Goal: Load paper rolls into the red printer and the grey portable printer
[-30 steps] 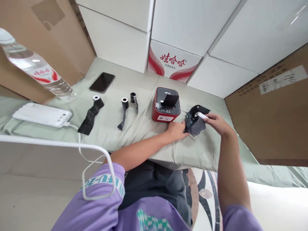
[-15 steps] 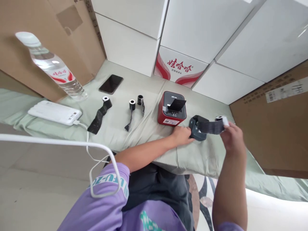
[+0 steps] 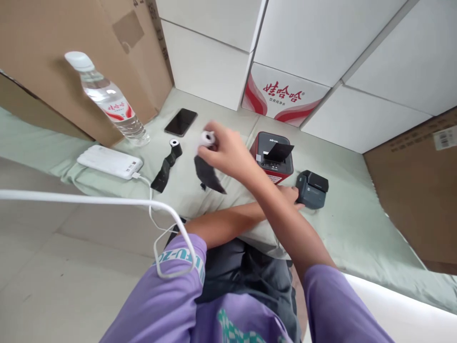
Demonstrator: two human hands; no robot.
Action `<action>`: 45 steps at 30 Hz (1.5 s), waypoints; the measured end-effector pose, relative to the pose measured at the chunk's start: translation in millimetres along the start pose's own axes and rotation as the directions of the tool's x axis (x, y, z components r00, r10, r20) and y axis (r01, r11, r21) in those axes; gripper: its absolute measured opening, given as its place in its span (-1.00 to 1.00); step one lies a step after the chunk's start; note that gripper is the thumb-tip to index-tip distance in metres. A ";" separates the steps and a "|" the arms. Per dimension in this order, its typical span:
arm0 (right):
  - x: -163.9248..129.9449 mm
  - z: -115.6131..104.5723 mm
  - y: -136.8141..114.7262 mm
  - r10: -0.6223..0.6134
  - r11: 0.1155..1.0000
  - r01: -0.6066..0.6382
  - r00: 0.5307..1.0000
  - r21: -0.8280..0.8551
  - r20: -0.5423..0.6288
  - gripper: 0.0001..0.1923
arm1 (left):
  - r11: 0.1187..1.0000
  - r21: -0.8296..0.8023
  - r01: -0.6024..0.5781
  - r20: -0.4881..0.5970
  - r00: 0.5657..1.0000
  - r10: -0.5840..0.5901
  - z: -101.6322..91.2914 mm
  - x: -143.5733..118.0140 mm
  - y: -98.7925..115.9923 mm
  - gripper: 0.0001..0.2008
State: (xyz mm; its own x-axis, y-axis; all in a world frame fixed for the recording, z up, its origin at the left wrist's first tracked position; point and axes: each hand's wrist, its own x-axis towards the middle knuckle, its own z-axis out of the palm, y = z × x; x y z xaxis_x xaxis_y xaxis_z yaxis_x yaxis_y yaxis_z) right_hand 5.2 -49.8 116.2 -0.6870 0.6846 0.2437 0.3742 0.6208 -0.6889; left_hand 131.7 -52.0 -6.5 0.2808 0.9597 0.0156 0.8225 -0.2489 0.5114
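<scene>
- Right hand [image 3: 228, 152]: raised above the tabletop [image 3: 342, 224], crossed over the left forearm, fingers [image 3: 209, 153] closed on a paper roll [image 3: 207, 138] with white core.
- Dark strip [image 3: 209, 175] of that roll: hanging loose below the hand, clear of the cloth.
- Left hand [image 3: 291, 194]: mostly hidden behind the right forearm, resting against the near left side of the dark grey printer [image 3: 311, 189]; finger state not discernible.
- Dark grey printer: on the green cloth, right of the red printer [image 3: 273, 157], close beside it but apart.
- Red printer: lid flap raised, black.
- Second roll [image 3: 174, 143] with trailing dark strip: lying on the cloth, left of the raised hand.
- Phone [image 3: 180, 122]: flat, screen dark, behind that roll.
- White power bank [image 3: 109, 162]: at left edge, cable [image 3: 107, 202] attached, trailing forward.
- Water bottle [image 3: 109, 102]: standing behind the power bank, next to the brown carton [image 3: 53, 52].
- White cartons [image 3: 285, 52]: stacked along the far side.
</scene>
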 end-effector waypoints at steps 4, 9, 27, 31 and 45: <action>50.9 63.8 5.2 0.090 0.983 -0.069 0.989 -0.169 0.121 -0.82 | 0.989 -0.021 -0.149 0.034 0.988 0.150 4.7 4.4 -8.0 -0.47; 62.9 103.5 18.7 0.220 0.909 -0.105 0.943 -0.403 0.251 -0.89 | 0.983 -0.056 -0.176 0.038 0.983 0.178 7.5 8.1 -11.3 -0.45; 32.6 31.5 86.6 -0.014 0.908 0.086 0.984 -0.410 0.175 -0.60 | 0.981 -0.071 -0.180 0.031 0.983 0.183 10.4 9.9 -9.6 -0.47; 24.6 19.2 92.2 -0.091 0.980 0.065 0.987 0.190 0.131 -0.68 | 0.983 -0.053 -0.177 0.033 0.983 0.179 13.3 8.6 -7.9 -0.49; 6.9 26.1 86.6 -0.118 0.551 -0.067 0.980 0.832 0.158 -0.48 | 0.982 0.005 -0.191 0.004 0.982 0.191 18.7 3.2 -3.7 -0.49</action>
State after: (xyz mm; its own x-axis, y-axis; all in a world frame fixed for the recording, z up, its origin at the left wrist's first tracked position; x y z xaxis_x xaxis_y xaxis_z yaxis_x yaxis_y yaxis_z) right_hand 16.6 -1.3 40.4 -0.8158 0.5379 0.2126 -0.2656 -0.0219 -0.9638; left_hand 138.8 -50.4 -24.4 0.4346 0.8940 0.1090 0.7561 -0.4279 0.4951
